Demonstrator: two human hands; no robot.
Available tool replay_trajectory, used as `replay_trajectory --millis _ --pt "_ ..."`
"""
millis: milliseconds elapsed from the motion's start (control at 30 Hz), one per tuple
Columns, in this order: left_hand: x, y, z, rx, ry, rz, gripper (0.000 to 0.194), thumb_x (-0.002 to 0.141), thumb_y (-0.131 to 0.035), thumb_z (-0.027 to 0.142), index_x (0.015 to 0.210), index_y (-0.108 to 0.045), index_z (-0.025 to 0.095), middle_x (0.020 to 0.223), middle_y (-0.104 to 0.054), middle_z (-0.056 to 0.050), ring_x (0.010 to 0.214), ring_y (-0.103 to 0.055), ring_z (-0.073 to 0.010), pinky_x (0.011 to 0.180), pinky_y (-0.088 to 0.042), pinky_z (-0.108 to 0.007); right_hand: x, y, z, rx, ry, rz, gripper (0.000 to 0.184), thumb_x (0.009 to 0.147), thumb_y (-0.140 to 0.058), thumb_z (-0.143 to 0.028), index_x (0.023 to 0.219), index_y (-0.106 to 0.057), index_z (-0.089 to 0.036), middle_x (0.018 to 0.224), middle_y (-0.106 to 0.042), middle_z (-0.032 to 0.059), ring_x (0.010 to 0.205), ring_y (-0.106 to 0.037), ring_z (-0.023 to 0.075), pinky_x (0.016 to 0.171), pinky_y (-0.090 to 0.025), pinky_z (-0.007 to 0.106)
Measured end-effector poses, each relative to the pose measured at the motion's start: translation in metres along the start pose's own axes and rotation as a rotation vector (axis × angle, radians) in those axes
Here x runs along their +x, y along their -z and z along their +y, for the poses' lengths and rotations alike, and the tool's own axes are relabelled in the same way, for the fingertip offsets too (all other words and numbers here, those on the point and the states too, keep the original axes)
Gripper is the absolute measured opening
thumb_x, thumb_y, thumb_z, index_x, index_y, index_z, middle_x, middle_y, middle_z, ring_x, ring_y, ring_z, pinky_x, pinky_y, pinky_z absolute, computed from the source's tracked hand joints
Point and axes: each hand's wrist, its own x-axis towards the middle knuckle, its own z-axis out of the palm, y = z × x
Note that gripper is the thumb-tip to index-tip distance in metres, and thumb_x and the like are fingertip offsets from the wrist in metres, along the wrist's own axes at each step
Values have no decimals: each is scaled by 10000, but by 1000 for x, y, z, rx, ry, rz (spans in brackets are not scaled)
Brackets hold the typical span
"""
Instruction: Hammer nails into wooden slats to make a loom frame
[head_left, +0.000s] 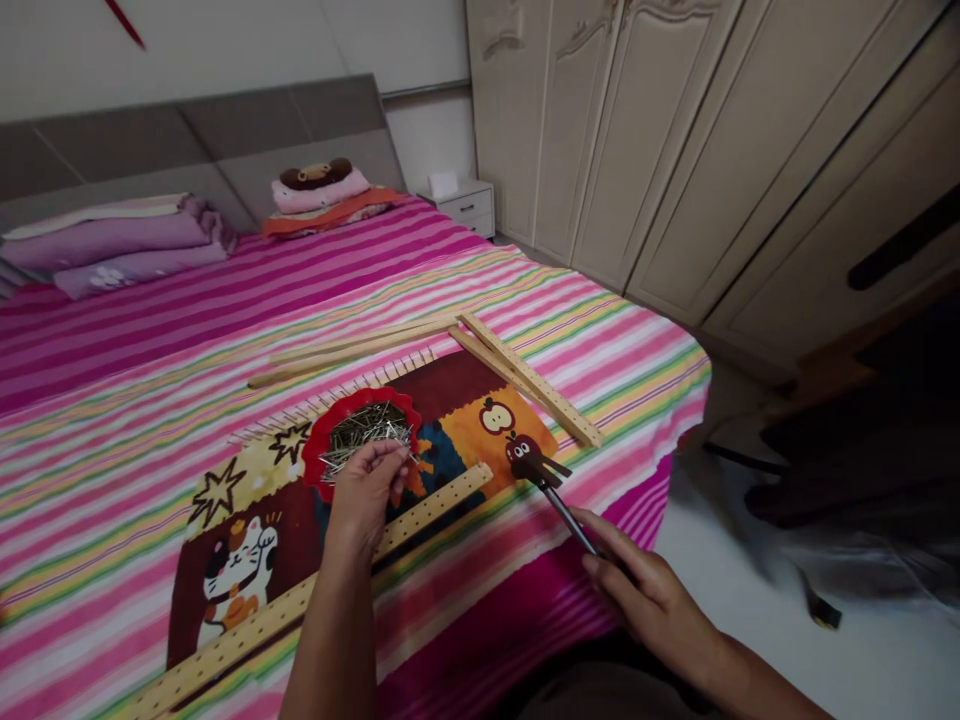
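My left hand (369, 490) is at the near rim of a red scalloped bowl (313, 452), its thumb and fingers pinched on what looks like a nail. Many loose metal nails (360, 428) fill the bowl. In my right hand (649, 590) is a hammer (564, 512), gripped by its handle, with its dark claw head low over the patterned cloth (480, 420). A pale wooden strip (431, 510) with rows of small holes lies along the cloth's near side, passing behind my left wrist. A row of nails (330, 402) stands along the cloth's far edge.
More wooden strips (551, 392) lie at the right of the cloth, and others (360, 343) behind it. Everything rests on a striped bedspread (615, 350). Folded bedding (135, 245) is stacked by the headboard. A wardrobe (622, 130) stands to the right.
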Motion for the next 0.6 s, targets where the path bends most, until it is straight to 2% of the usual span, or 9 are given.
replay_trajectory --millis 167,267,333,467,600 --pt "-13 -11 -9 -84 6 -11 364 524 -723 288 808 -514 195 504 -542 72 401 -426 -69 396 -301 -185 -1 -1 -2 19 -41 -19 423 909 -499 -329 1310 -557 -212 619 -514 -28 490 -448 110 425 -424 185" --pt "-15 -14 -15 -74 24 -55 274 537 -684 299 750 -564 177 561 -569 45 451 -456 -65 420 -344 -189 -3 -3 0 77 -81 -23 434 928 -477 -332 1338 -522 -196 520 -395 -69 403 -358 88 342 -325 169" --pt "-16 -16 -17 -51 66 -70 282 517 -684 315 739 -619 154 605 -602 16 497 -501 -76 461 -405 -209 -4 -4 2 110 -103 -36 436 937 -469 -346 1347 -510 -201 492 -372 -80 372 -339 83 318 -291 170" --pt "-20 -21 -21 -22 165 -119 419 433 -754 306 803 -655 137 652 -654 -11 543 -576 -110 553 -491 -257 -4 -4 4 141 -134 -57 437 936 -479 -360 1345 -509 -208 476 -362 -87 356 -326 79 306 -268 166" --pt "-21 -23 -32 51 203 -141 446 400 -797 355 759 -643 140 597 -634 4 502 -557 -106 534 -492 -263 -4 -6 6 153 -149 -41 437 932 -481 -340 1344 -510 -198 486 -369 -87 364 -331 79 331 -311 169"
